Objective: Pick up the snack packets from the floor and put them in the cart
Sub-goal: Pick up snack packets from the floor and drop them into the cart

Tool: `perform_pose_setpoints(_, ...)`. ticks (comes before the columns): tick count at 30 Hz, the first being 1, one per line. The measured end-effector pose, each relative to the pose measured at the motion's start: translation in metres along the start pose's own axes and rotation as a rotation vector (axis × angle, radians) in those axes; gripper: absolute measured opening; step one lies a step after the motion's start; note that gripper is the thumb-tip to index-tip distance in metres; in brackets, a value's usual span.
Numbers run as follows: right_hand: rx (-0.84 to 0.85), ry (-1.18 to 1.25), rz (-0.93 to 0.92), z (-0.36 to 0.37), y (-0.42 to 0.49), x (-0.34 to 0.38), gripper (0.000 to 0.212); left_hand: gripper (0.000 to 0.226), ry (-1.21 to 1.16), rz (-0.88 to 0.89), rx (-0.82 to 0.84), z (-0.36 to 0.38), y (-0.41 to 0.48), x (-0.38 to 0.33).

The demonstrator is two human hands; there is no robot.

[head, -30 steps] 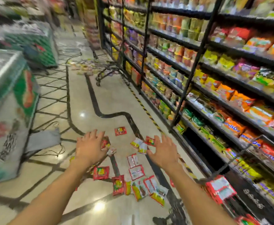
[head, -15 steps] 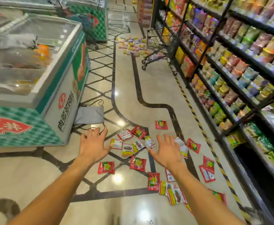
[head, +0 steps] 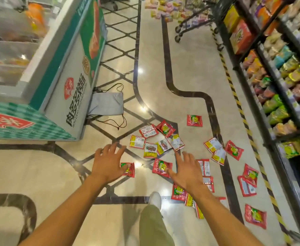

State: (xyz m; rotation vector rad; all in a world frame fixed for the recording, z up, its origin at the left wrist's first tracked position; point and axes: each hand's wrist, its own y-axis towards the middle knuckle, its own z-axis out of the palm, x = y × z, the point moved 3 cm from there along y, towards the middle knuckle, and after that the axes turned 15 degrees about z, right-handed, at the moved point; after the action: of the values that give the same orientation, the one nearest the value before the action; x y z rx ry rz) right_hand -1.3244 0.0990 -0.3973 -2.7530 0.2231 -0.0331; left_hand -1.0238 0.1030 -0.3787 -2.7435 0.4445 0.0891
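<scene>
Several small red and yellow snack packets [head: 162,166] lie scattered on the shiny tiled floor, with one off by itself [head: 194,120] farther up the aisle. My left hand [head: 108,162] hovers over a red packet [head: 128,169], fingers spread, holding nothing. My right hand [head: 186,170] is spread above the middle of the pile, also holding nothing. The shopping cart [head: 195,18] stands far up the aisle at the top, only its lower frame and wheels showing.
A chest freezer [head: 62,73] fills the left side, with a grey drawstring bag [head: 107,103] on the floor beside it. Snack shelves [head: 278,77] line the right. More pale packets [head: 165,8] lie near the cart. My leg and white shoe [head: 155,199] are below.
The view has tilted down and moved closer to the packets. Both hands stay open and have lowered toward the pile; nothing has been picked up.
</scene>
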Motion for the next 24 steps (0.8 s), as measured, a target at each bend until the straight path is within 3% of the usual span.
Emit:
perform_pose_setpoints(9, 0.06, 0.039, -0.008, 0.119, 0.164, 0.01, 0.076, 0.083, -0.036, 0.035, 0.073, 0.13, 0.154, 0.038)
perform_pose_setpoints(13, 0.146, 0.01, 0.012, 0.212, 0.231, 0.015, 0.083, 0.078, -0.047, 0.073, 0.116, 0.236, 0.214, 0.062)
perform_pose_setpoints(19, 0.179, 0.038, 0.06, 0.373, 0.307, 0.018, 0.072, 0.082, -0.041, 0.105, 0.164, 0.407, 0.285, 0.098)
perform_pose_setpoints(24, 0.241, -0.018, 0.044, 0.503, 0.36, 0.019, 0.078, 0.085, -0.038, 0.1, 0.201, 0.537, 0.323, 0.123)
